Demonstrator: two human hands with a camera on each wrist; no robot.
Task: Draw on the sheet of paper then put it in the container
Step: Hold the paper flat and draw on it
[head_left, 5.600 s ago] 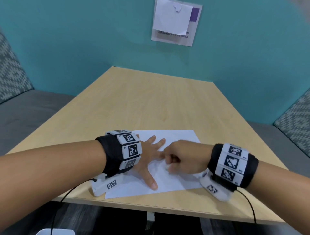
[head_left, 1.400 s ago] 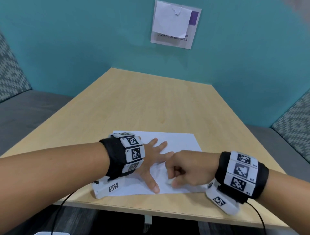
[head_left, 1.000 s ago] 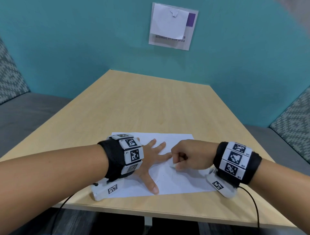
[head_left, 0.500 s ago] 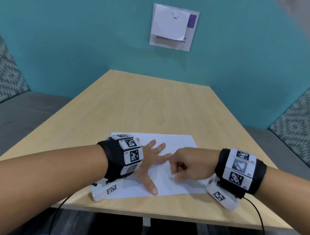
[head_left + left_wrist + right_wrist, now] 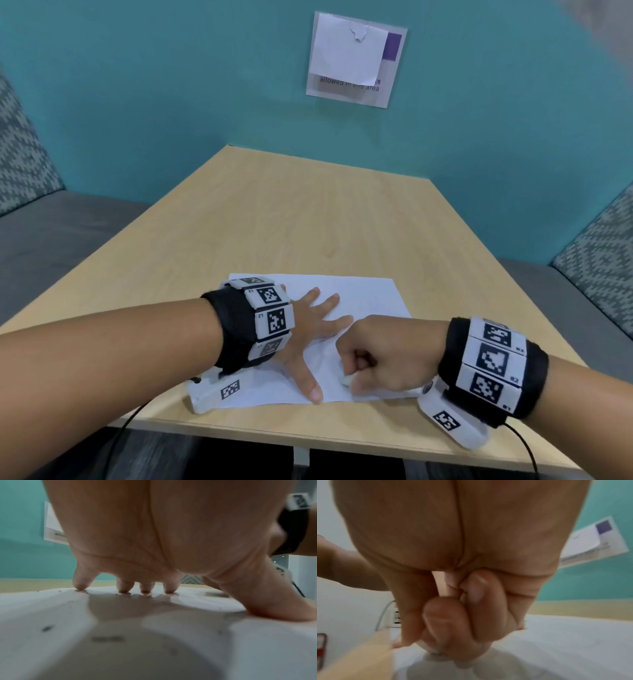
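A white sheet of paper (image 5: 370, 294) lies near the front edge of the wooden table (image 5: 308, 212). My left hand (image 5: 310, 337) rests flat on the sheet's left half with its fingers spread. In the left wrist view its fingertips (image 5: 145, 588) press the paper (image 5: 51, 608). My right hand (image 5: 352, 368) is curled in a fist over the sheet's near right part and pinches a small white drawing stub (image 5: 345, 379). The stub's tip (image 5: 426, 647) touches the paper (image 5: 573, 642) in the right wrist view. Any marks on the sheet are too faint to make out. No container is in view.
A sign with a white note (image 5: 352, 58) hangs on the teal wall behind the table. Grey benches with patterned cushions (image 5: 20, 157) flank the table on both sides. Thin black cables (image 5: 126, 421) hang from both wrists over the front edge.
My right hand has slid toward me across the sheet with the stub in its grip. My left hand has stayed flat in the same place.
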